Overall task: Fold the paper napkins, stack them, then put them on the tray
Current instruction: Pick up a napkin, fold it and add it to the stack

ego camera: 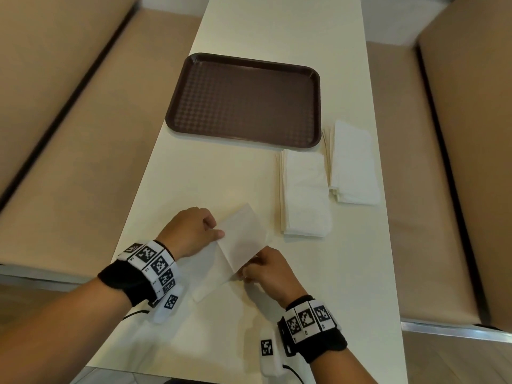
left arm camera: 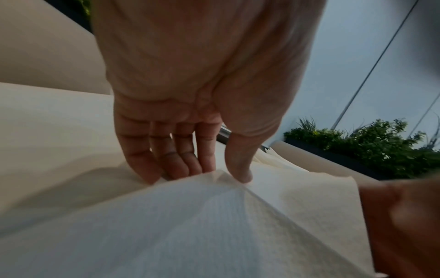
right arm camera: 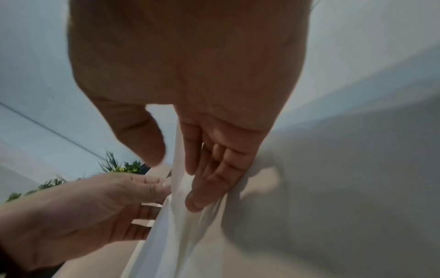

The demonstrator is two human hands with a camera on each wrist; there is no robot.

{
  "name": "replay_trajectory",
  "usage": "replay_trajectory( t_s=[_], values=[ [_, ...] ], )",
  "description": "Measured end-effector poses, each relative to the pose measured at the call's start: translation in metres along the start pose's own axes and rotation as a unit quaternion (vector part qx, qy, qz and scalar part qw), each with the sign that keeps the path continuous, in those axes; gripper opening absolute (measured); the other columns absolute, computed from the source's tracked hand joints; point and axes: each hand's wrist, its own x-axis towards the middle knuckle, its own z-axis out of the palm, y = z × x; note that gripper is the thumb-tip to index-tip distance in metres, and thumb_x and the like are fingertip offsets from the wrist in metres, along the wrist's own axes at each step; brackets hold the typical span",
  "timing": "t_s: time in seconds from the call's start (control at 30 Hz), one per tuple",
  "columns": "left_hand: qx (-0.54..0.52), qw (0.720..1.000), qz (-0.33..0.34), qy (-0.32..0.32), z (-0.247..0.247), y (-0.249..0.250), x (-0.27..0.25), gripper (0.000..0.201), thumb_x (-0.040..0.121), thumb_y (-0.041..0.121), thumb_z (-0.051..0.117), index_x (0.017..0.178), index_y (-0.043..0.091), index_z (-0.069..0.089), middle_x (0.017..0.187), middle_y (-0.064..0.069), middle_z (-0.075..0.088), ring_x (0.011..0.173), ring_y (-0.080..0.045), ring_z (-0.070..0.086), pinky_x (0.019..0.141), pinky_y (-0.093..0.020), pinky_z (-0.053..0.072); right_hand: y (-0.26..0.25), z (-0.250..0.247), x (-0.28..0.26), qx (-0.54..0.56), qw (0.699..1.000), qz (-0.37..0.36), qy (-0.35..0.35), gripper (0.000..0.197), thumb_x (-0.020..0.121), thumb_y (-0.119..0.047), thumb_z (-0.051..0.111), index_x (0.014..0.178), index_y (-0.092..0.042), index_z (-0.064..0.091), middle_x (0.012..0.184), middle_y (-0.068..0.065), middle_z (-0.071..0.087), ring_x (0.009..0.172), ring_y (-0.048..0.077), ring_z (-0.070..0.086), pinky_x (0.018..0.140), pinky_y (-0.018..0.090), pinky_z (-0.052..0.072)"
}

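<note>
The left hand (ego camera: 191, 231) pinches a napkin (ego camera: 238, 245) on the table (ego camera: 216, 178), thumb over the fold. Its long axis runs diagonally, near-left to far-right. The right hand (ego camera: 270, 268) seemingly pinches its near edge; only the right wrist view shows those fingers (right arm camera: 209, 180) behind the sheet.

My white napkin (ego camera: 238, 245) lies half-folded near the table's near edge; two folded stacks (ego camera: 304, 195) (ego camera: 353, 164) sit by the right edge, beside the empty brown tray (ego camera: 243, 101).
</note>
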Motion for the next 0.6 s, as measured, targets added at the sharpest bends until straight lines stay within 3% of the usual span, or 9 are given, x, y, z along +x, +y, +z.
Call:
replay_trajectory(
  t_s=[0.07,0.17,0.23,0.37,0.5,0.6],
  values=[
    [-0.019,1.0,0.003,0.007,0.002,0.001,-0.001,0.025,0.089,0.041,0.074,0.105,0.023,0.067,0.097,0.008,0.064,0.092,-0.012,0.061,0.081,-0.028,0.048,-0.003,0.0,0.0,0.053,0.999,0.007,0.005,0.034,0.079,-0.027,0.071,0.106,-0.007,0.07,0.093,0.016,0.076,0.085,0.032,0.074,0.074,0.039,0.06],
    [-0.039,0.999,0.025,-0.026,0.0,0.002,-0.001,0.026,0.089,0.04,0.074,0.109,0.026,0.068,0.098,0.006,0.066,0.092,-0.011,0.062,0.086,-0.029,0.051,-0.004,0.004,0.006,0.064,0.995,0.007,0.069,0.021,0.093,-0.032,0.07,0.1,-0.013,0.073,0.087,0.011,0.077,0.076,0.029,0.074,0.078,0.049,0.061],
    [-0.064,0.995,0.045,-0.064,-0.001,0.002,-0.002,0.026,0.088,0.039,0.075,0.112,0.03,0.068,0.095,0.003,0.067,0.089,-0.012,0.063,0.085,-0.029,0.051,-0.004,0.007,0.01,0.08,0.992,0.009,0.097,0.012,0.096,-0.03,0.068,0.097,-0.019,0.074,0.093,0.006,0.078,0.084,0.025,0.075,0.083,0.049,0.061],
    [-0.16,0.982,0.057,-0.088,-0.003,0.003,-0.008,0.021,0.086,0.03,0.079,0.106,0.029,0.072,0.1,0.004,0.073,0.094,-0.011,0.068,0.087,-0.025,0.053,-0.01,0.008,0.009,0.153,0.984,0.007,0.087,0.008,0.093,-0.028,0.072,0.099,-0.022,0.075,0.099,-0.001,0.079,0.094,0.018,0.075,0.088,0.041,0.06],
    [-0.256,0.958,0.046,-0.119,-0.008,0.011,-0.012,0.016,0.087,0.016,0.078,0.102,0.018,0.076,0.101,-0.007,0.076,0.089,-0.016,0.073,0.073,-0.024,0.057,-0.014,0.004,0.006,0.202,0.976,-0.004,0.082,0.04,0.078,-0.038,0.075,0.109,-0.013,0.075,0.104,0.005,0.079,0.098,0.023,0.075,0.093,0.048,0.059],
    [-0.283,0.949,0.051,-0.13,-0.011,0.017,-0.014,0.018,0.087,0.013,0.078,0.105,0.015,0.075,0.102,-0.012,0.075,0.091,-0.02,0.073,0.077,-0.03,0.059,-0.015,-0.001,0.005,0.219,0.971,-0.024,0.089,0.044,0.076,-0.035,0.076,0.112,-0.009,0.073,0.106,0.008,0.078,0.1,0.026,0.074,0.091,0.048,0.059]
  ],
)
